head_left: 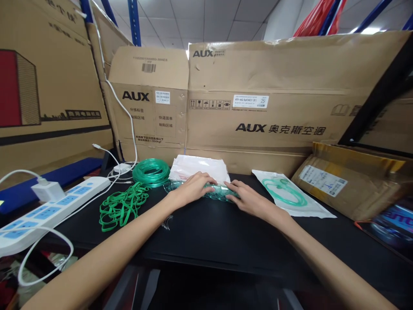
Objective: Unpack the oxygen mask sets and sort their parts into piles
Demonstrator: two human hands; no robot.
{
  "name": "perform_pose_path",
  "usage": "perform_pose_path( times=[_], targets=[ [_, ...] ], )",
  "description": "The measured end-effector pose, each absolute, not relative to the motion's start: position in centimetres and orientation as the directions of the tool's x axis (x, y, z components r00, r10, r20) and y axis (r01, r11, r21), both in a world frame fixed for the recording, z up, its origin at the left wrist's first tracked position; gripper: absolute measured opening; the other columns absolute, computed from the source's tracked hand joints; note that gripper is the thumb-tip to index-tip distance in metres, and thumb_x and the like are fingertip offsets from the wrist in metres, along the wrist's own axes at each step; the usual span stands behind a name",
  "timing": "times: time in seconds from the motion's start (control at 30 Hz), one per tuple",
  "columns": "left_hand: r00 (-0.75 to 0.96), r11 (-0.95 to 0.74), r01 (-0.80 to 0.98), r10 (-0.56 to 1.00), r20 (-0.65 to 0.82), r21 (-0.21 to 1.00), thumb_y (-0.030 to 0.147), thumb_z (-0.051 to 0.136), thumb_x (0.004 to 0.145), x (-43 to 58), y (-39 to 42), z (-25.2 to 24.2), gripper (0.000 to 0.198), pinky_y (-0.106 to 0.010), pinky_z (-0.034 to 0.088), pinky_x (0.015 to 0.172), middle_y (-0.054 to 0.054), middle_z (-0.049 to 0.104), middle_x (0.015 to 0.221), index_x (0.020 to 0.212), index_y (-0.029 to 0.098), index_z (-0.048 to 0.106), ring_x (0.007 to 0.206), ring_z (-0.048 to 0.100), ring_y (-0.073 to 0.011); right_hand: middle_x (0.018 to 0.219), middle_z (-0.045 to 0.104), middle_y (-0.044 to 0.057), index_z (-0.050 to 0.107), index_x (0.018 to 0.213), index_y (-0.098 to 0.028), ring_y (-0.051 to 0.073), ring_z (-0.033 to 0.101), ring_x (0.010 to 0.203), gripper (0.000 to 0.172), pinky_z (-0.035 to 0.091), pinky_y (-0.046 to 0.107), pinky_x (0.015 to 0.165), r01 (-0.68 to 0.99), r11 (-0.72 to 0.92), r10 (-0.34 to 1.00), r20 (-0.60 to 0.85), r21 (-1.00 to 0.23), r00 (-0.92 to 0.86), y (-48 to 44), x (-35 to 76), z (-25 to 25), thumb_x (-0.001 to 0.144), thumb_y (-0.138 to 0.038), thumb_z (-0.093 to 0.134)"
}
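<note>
A row of clear green-tinted, cup-like plastic pieces (217, 193) lies on the black table in front of me; their exact kind is hard to make out. My left hand (193, 188) rests over the left part of the row, its fingers stretched forward and slightly bent. On the right end, my right hand (250, 199) touches the pieces with thumb and fingers apart. Behind them sits a stack of white paper-and-film pouches (199, 167). To the left are a coil of green tubing (151, 173), a tangle of green elastic bands (124, 206) and a few thin metal strips (167, 222).
A white pouch holding green tubing (318, 211) lies at the right, beside a taped carton (322, 172) and a bottle (395, 221). A power strip (48, 213) with white cables is at left. Large cardboard boxes (274, 86) wall off the back of the table (209, 239).
</note>
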State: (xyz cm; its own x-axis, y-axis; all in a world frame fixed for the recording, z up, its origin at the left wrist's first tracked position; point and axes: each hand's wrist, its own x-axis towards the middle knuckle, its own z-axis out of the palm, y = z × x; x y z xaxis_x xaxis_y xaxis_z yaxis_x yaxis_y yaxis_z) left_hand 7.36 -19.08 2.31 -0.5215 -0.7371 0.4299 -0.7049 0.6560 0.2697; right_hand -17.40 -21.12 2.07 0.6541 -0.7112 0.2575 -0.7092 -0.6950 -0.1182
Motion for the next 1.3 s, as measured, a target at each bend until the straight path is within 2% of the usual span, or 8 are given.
perform_pose_path(
  times=[0.17, 0.43, 0.67, 0.83, 0.93, 1.03, 1.17, 1.3],
  targets=[
    [-0.522, 0.651, -0.710, -0.742, 0.421, 0.267, 0.028, 0.057, 0.101, 7.3, -18.6, 2.7, 0.029, -0.040, 0.046, 0.105, -0.010, 0.070, 0.121, 0.124, 0.016, 0.069, 0.119, 0.059, -0.0269, 0.138, 0.063, 0.012, 0.055, 0.144, -0.022, 0.024, 0.062, 0.123, 0.046, 0.047, 0.043, 0.107, -0.796, -0.602, -0.776, 0.282, -0.065, 0.565, -21.3, -19.0, 4.7, 0.105, -0.045, 0.050],
    [-0.444, 0.620, -0.749, -0.731, 0.517, 0.233, 0.028, 0.056, 0.100, 6.7, -17.1, 4.1, 0.037, -0.046, 0.043, 0.109, -0.013, 0.063, 0.131, 0.135, 0.015, 0.060, 0.127, 0.053, -0.0291, 0.131, 0.063, 0.010, 0.062, 0.129, -0.018, 0.027, 0.065, 0.112, 0.036, 0.055, 0.050, 0.094, -0.993, -0.067, -0.965, 0.246, 0.094, 0.089, -25.0, -24.7, 3.7, 0.097, -0.034, 0.066],
    [-0.446, 0.693, -0.660, -0.672, 0.591, 0.290, 0.030, 0.058, 0.101, 4.6, -14.7, 5.4, 0.027, -0.039, 0.046, 0.106, -0.007, 0.071, 0.121, 0.122, 0.016, 0.069, 0.118, 0.061, -0.0244, 0.122, 0.067, 0.011, 0.064, 0.123, -0.014, 0.023, 0.068, 0.102, 0.033, 0.058, 0.042, 0.086, -0.997, 0.006, -0.959, 0.282, 0.083, 0.018, -25.1, -25.4, 4.7, 0.097, -0.034, 0.067],
    [-0.317, 0.615, -0.515, -0.784, 0.534, 0.597, 0.038, 0.060, 0.099, 3.1, -13.3, 5.3, 0.031, -0.039, 0.050, 0.103, -0.004, 0.074, 0.122, 0.120, 0.020, 0.072, 0.114, 0.067, -0.0241, 0.096, 0.070, 0.005, 0.068, 0.098, -0.016, 0.019, 0.068, 0.084, 0.014, 0.056, 0.037, 0.076, -0.996, -0.073, -0.883, 0.462, 0.055, 0.090, -22.3, -24.9, 10.3, 0.099, -0.029, 0.062],
    [-0.262, 0.505, -0.329, -0.861, 0.436, 0.798, 0.047, 0.063, 0.096, 2.3, -12.6, 5.1, 0.042, -0.040, 0.051, 0.105, -0.007, 0.072, 0.129, 0.128, 0.020, 0.069, 0.116, 0.067, -0.0253, 0.076, 0.068, 0.013, 0.066, 0.078, -0.019, 0.030, 0.070, 0.081, 0.026, 0.050, 0.041, 0.071, -0.980, -0.189, -0.784, 0.592, 0.060, 0.187, -18.8, -22.8, 13.5, 0.097, -0.015, 0.049],
    [-0.236, 0.323, 0.006, -0.919, 0.316, 0.946, 0.052, 0.070, 0.090, 1.9, -12.2, 5.3, 0.069, -0.042, 0.050, 0.108, -0.012, 0.062, 0.142, 0.147, 0.019, 0.052, 0.124, 0.064, -0.0270, 0.088, 0.073, 0.017, 0.069, 0.101, -0.019, 0.037, 0.071, 0.089, 0.030, 0.051, 0.048, 0.076, -0.938, -0.341, -0.668, 0.684, 0.071, 0.294, -14.9, -18.6, 14.4, 0.098, -0.015, 0.039],
    [-0.187, 0.224, 0.424, -0.926, 0.327, 0.878, 0.055, 0.066, 0.092, 2.5, -12.0, 5.7, 0.062, -0.041, 0.054, 0.101, -0.012, 0.064, 0.139, 0.141, 0.019, 0.056, 0.120, 0.065, -0.0269, 0.129, 0.069, 0.018, 0.064, 0.128, -0.015, 0.036, 0.063, 0.122, 0.038, 0.051, 0.054, 0.100, -0.737, -0.670, -0.536, 0.630, 0.087, 0.562, -11.8, -11.8, 11.5, 0.096, -0.008, 0.046],
    [0.059, 0.262, 0.468, -0.962, 0.266, 0.844, 0.050, 0.068, 0.089, 4.1, -12.5, 4.9, 0.041, -0.032, 0.055, 0.089, -0.008, 0.073, 0.112, 0.111, 0.015, 0.070, 0.108, 0.067, -0.0238, 0.137, 0.066, 0.019, 0.068, 0.126, -0.011, 0.031, 0.057, 0.133, 0.039, 0.045, 0.049, 0.114, -0.577, -0.817, -0.456, 0.586, 0.024, 0.670, -11.2, -8.1, 7.7, 0.093, -0.001, 0.050]
  ],
)
